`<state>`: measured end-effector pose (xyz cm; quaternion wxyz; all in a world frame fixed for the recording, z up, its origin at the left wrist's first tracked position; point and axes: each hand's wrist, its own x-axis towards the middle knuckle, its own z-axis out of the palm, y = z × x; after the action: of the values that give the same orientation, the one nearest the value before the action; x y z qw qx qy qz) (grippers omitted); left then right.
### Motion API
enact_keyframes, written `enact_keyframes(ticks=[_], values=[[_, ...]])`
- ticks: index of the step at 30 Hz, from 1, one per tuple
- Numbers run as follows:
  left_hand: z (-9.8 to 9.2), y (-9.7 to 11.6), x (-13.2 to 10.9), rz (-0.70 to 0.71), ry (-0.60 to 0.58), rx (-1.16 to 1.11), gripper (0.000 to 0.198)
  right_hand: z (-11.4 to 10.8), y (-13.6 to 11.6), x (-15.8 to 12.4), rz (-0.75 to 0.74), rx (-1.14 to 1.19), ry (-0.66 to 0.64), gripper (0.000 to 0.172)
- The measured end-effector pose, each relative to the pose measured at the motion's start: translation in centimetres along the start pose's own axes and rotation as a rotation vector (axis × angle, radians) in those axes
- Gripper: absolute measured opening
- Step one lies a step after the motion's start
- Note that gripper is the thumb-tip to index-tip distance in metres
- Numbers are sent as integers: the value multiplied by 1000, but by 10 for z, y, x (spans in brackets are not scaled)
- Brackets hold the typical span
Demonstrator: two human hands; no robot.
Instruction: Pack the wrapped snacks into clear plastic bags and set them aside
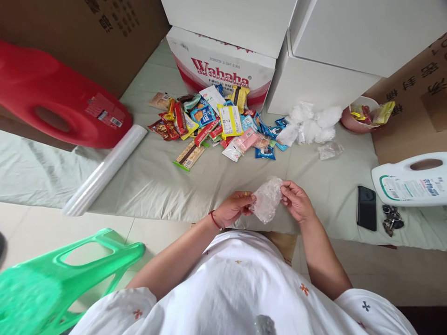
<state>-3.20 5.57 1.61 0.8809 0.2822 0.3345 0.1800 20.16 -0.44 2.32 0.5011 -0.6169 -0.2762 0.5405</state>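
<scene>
A crumpled clear plastic bag is stretched between my two hands, just above the near edge of the cloth-covered surface. My left hand, with a red cord at the wrist, pinches its left side. On the right side, my right hand grips the bag's upper corner between thumb and fingers. Whether anything lies inside the bag I cannot make out. Beyond my hands is a heap of wrapped snacks. Several crumpled clear plastic bags lie to its right, and a single one sits a little nearer.
At left are a red jug, a plastic film roll and a green stool. A Wahaha carton stands behind. At right are a pink basket, white detergent bottle, black phone and keys.
</scene>
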Motion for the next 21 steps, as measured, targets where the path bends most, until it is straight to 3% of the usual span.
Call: enact_keyframes(ticks=[4,6,8,11,14,16,21], values=[[1,-4,4,78,183,24,49,11,-4,-15,-460,-488,191,29],[3,-6,6,122,240,64,47,24,-8,-27,-695,-701,141,28],[6,-9,8,155,254,91,44,38,-8,-37,-831,-913,36,37],[11,-13,9,194,262,108,39,53,-1,-45,-872,-1140,-9,48],[10,-17,10,223,304,137,44,56,10,-48,-910,-1148,159,50],[8,-18,10,229,350,157,46,56,13,-50,-953,-1121,220,40],[8,-19,8,233,367,194,49,59,13,-47,-895,-1161,68,14]])
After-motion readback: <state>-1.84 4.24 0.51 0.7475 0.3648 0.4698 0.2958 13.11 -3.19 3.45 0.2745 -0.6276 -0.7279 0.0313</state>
